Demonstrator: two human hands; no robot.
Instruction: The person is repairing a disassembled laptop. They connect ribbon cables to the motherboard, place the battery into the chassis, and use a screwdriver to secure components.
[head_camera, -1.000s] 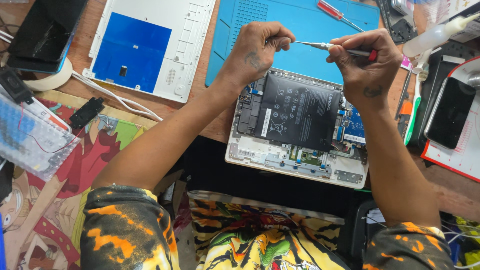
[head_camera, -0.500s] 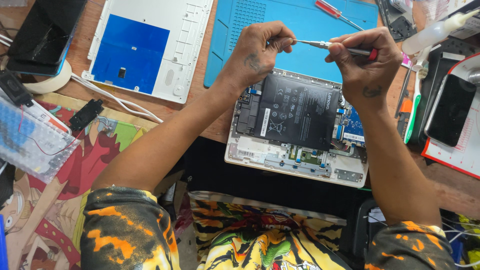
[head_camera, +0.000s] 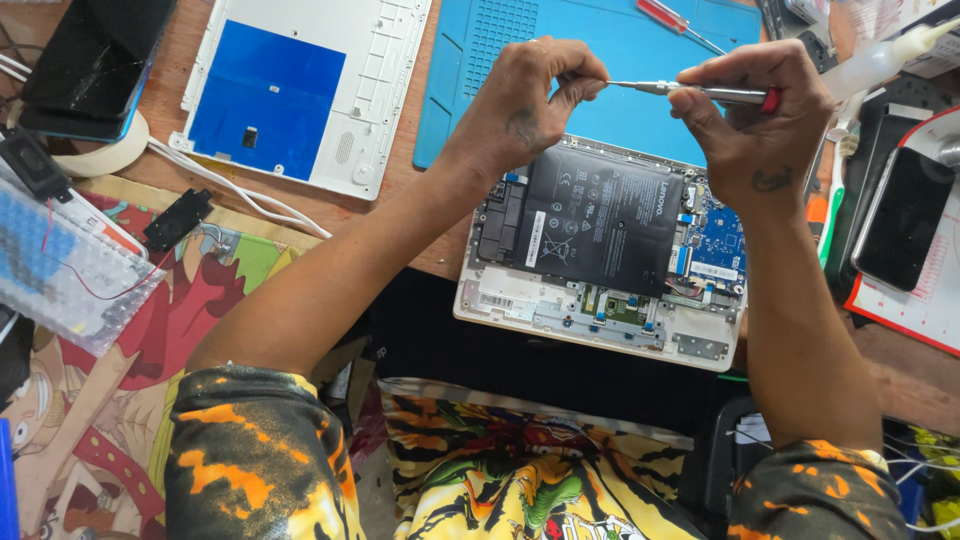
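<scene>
An opened white laptop base (head_camera: 560, 300) lies on the wooden bench, its flat black battery (head_camera: 600, 222) and blue circuit board (head_camera: 718, 245) exposed. Both hands hover above its far edge. My right hand (head_camera: 755, 125) is closed around a small screwdriver (head_camera: 700, 93) with a red handle end, held level and pointing left. My left hand (head_camera: 530, 95) pinches the metal tip of that screwdriver between thumb and fingers. Whether a screw sits on the tip is too small to tell.
A blue work mat (head_camera: 600, 50) with a second red screwdriver (head_camera: 680, 22) lies behind the laptop. The white bottom cover with a blue panel (head_camera: 290, 95) is far left, near a dark phone (head_camera: 95, 60), tape roll (head_camera: 105, 155) and bubble wrap (head_camera: 70, 270). Another phone (head_camera: 905, 215) lies right.
Both hands stay joined at the screwdriver tip and have barely shifted; the view has moved slightly.
</scene>
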